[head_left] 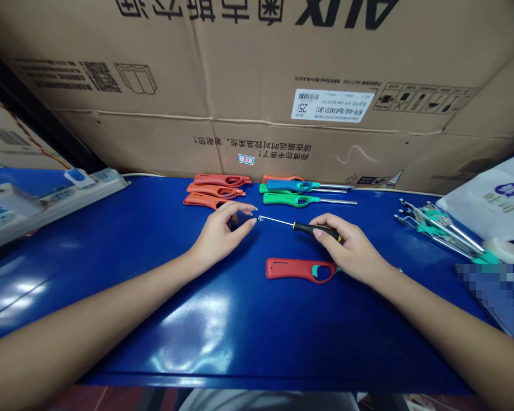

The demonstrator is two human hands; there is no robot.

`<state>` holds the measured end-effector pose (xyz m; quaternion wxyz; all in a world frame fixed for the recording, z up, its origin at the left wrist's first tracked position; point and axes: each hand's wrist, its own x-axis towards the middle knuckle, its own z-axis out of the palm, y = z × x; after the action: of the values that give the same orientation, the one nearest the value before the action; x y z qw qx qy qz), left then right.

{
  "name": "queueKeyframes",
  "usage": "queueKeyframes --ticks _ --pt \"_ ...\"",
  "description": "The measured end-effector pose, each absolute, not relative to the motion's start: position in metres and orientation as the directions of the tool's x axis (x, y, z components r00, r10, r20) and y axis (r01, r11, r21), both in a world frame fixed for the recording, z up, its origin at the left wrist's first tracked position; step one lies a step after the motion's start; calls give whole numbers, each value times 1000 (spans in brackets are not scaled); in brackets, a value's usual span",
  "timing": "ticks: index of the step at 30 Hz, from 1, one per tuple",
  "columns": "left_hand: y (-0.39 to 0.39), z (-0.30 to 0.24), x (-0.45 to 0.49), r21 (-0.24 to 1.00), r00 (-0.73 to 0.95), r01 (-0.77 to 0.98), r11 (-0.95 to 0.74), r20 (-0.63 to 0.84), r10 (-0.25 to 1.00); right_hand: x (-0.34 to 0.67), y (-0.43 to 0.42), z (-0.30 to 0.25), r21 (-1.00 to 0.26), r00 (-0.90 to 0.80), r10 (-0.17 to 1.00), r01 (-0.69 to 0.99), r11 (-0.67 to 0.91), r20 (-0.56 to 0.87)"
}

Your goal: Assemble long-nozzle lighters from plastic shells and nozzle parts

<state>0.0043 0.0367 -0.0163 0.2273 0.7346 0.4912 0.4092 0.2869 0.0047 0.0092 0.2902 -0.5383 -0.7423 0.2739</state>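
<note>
My right hand point(342, 242) grips the screwdriver point(310, 228) mid-frame; my left hand point(218, 233), fingers parted, should steady the metal bits point(260, 218).

We read, upside down, "AUX" and "奥克斯空调" on the large brown cardboard box point(240, 68), plus "25" and "KFR-46G" on its rectangular white paper label point(333, 105).

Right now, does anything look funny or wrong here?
Yes, the big cardboard behind the blue table looks flipped over: its black letters and white label are upside down. I can't see anything spilled.
</note>
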Motion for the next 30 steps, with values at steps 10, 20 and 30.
queueKeyframes --ticks 10,20,30 --pt "38 -22 5 741 272 486 -464 376 886 288 -1 14 -681 -305 943 663 311 134" --pt "41 -25 4 721 257 528 -449 369 893 291 5 9 -659 -285 953 698 282 106" --pt "37 -21 5 699 308 536 -474 360 880 287 5 9 -604 -303 951 748 274 56"
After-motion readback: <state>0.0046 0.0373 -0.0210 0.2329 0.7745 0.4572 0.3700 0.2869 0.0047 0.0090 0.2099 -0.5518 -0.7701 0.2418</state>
